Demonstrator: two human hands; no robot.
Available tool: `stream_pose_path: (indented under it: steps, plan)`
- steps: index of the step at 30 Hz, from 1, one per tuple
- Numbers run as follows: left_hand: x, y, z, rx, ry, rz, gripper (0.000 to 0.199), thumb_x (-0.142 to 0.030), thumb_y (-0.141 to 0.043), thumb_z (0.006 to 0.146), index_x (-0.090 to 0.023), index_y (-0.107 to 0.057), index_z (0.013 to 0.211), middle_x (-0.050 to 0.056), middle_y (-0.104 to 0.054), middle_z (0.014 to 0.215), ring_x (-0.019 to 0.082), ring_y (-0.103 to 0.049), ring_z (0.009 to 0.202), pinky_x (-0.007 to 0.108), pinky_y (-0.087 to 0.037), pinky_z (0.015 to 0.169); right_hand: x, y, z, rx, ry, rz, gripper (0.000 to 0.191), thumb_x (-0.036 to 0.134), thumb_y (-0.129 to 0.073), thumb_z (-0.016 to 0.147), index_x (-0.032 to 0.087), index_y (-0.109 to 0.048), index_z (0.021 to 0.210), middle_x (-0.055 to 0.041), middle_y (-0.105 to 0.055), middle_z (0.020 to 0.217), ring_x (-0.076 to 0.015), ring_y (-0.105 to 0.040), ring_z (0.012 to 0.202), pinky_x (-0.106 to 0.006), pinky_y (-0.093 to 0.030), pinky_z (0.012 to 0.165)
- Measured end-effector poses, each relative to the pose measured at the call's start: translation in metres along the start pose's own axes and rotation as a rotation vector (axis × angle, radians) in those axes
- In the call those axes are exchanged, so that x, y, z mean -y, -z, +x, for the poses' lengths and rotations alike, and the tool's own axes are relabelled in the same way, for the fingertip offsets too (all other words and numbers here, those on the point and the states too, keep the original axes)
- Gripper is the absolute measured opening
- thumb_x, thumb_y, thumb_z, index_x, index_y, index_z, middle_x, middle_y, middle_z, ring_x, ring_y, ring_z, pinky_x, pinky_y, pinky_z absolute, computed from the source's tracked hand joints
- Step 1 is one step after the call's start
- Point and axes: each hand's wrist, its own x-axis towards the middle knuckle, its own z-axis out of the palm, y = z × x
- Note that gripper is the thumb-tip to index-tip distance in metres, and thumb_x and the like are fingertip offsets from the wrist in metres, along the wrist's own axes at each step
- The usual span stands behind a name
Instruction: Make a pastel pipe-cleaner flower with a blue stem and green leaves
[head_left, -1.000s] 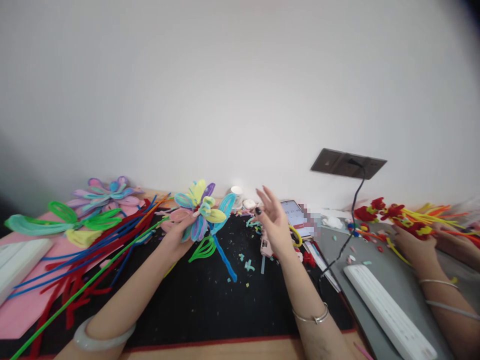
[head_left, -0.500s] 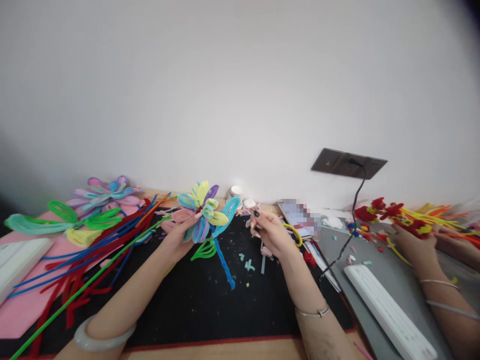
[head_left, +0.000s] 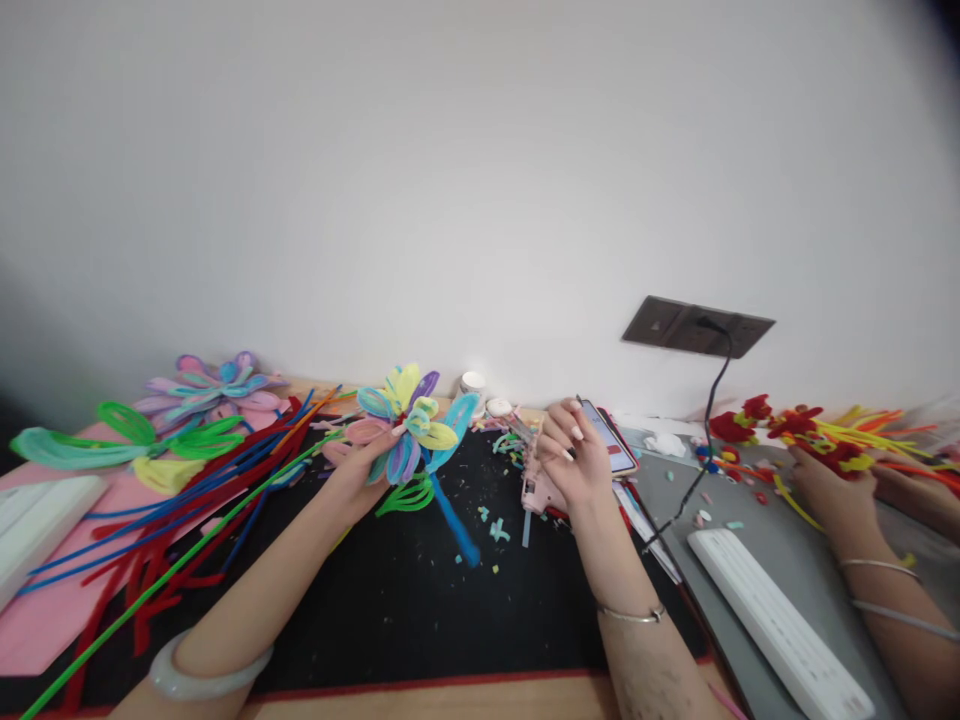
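My left hand (head_left: 364, 470) grips a flower of fuzzy stems (head_left: 431, 425) from its left side, with yellow, purple, pink and blue petals. A blue stem (head_left: 456, 525) and a green leaf (head_left: 407, 494) hang below the blossom over the black mat (head_left: 420, 620). My right hand (head_left: 574, 455) is raised with its fingers loosely curled and apart, and nothing shows between them. Just left of it lies a pink glue gun (head_left: 538, 480), partly covered by the hand. Behind the fingers a phone (head_left: 611, 440) shows its lit screen.
Red stems (head_left: 142, 580), a long green stem (head_left: 180, 565) and a pastel flower (head_left: 217, 385) lie at left. Green scraps (head_left: 496, 530) dot the mat. At right are a white power strip (head_left: 780, 620), a black cable (head_left: 709, 440) and another person's hands (head_left: 836, 490) holding red flowers.
My right hand has moved right, from beside the flower to in front of the phone, and its fingers have opened. The glue gun shows more. The flower's blue stem has swung slightly right.
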Motion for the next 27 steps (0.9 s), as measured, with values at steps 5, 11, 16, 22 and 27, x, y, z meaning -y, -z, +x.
stream_pose_path:
  steps: [5, 11, 16, 22, 27]
  plan:
    - [-0.003, -0.003, -0.002, -0.041, -0.032, 0.006, 0.006, -0.014, -0.069, 0.07, -0.016, -0.064, 0.069, 0.001, -0.064, 0.06, 0.013, -0.061, 0.051, 0.022, -0.051, 0.049, 0.018, 0.016, 0.007, -0.186, 0.106, -0.13, 0.008, 0.023, -0.054, 0.082, 0.019, -0.058, 0.076, 0.009, -0.036, 0.05, -0.0046, -0.025, 0.034, -0.014, -0.028, 0.03]
    - [-0.001, -0.006, -0.002, 0.024, -0.057, 0.032, 0.014, -0.015, -0.073, 0.066, -0.018, -0.066, 0.077, 0.001, -0.067, 0.068, 0.015, -0.064, 0.06, 0.022, -0.053, 0.056, -0.003, 0.02, 0.012, -0.273, 0.109, -0.435, 0.022, 0.031, -0.062, 0.076, 0.016, -0.065, 0.09, -0.0018, -0.065, 0.073, -0.008, -0.055, 0.056, -0.017, -0.043, 0.045]
    - [0.004, -0.011, -0.006, 0.092, -0.19, 0.153, 0.023, -0.019, -0.077, 0.061, -0.018, -0.068, 0.082, 0.003, -0.069, 0.071, 0.02, -0.066, 0.071, 0.025, -0.054, 0.063, -0.038, 0.005, 0.006, -0.061, -0.039, -0.658, 0.032, 0.041, -0.061, 0.077, 0.02, -0.064, 0.1, -0.0062, -0.068, 0.094, -0.0167, -0.063, 0.083, -0.025, -0.05, 0.066]
    - [0.005, -0.012, -0.012, 0.075, -0.287, 0.328, 0.03, -0.021, -0.078, 0.061, -0.017, -0.069, 0.09, 0.005, -0.072, 0.09, 0.023, -0.065, 0.088, 0.028, -0.052, 0.078, -0.053, -0.001, 0.0, 0.059, -0.063, -0.79, 0.035, 0.039, -0.063, 0.077, 0.023, -0.061, 0.109, -0.0062, -0.064, 0.107, -0.0174, -0.06, 0.095, -0.026, -0.051, 0.073]
    - [0.005, -0.013, -0.013, 0.045, -0.256, 0.344, 0.027, -0.022, -0.078, 0.06, -0.013, -0.069, 0.085, 0.005, -0.072, 0.083, 0.024, -0.066, 0.08, 0.032, -0.052, 0.074, -0.054, 0.007, 0.002, -0.026, -0.018, -0.791, 0.034, 0.042, -0.06, 0.079, 0.021, -0.062, 0.106, -0.0067, -0.065, 0.103, -0.0179, -0.06, 0.09, -0.027, -0.051, 0.071]
